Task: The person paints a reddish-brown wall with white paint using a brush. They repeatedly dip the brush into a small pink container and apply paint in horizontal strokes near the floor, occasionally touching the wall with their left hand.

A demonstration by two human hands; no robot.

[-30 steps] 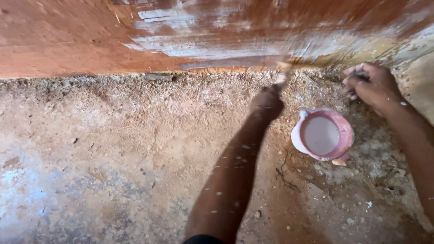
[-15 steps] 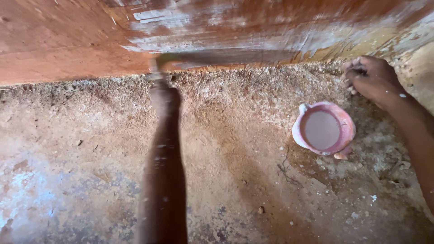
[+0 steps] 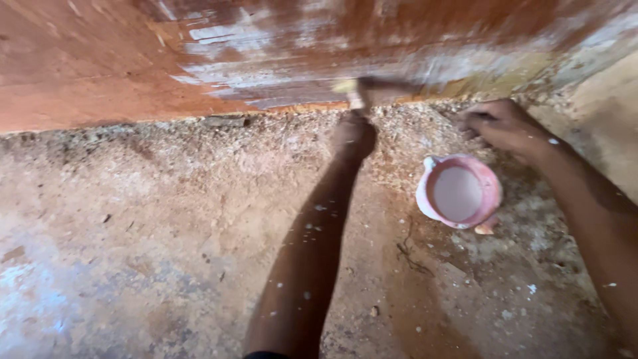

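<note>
My left hand [image 3: 354, 136] reaches forward to the foot of the wall, closed around a small paintbrush [image 3: 372, 92] that is blurred with motion. The brush tip touches the lowest strip of the reddish-brown wall [image 3: 199, 53], where whitish streaks show. My right hand [image 3: 505, 126] rests on the gritty floor close to the wall at the right, fingers curled, with nothing visible in it. A pink cup [image 3: 493, 181] holding pale whitish paint stands on the floor just below my right hand and to the right of my left forearm.
The floor [image 3: 166, 252] is rough, dusty reddish concrete with sawdust-like grit along the wall's base. Pale paint specks dot both forearms and the ground. A yellowish wall section [image 3: 608, 100] meets the floor at the far right.
My left hand swept the brush left along the base of the wall, then back to the right near the middle. My right hand and the pink cup stayed put.
</note>
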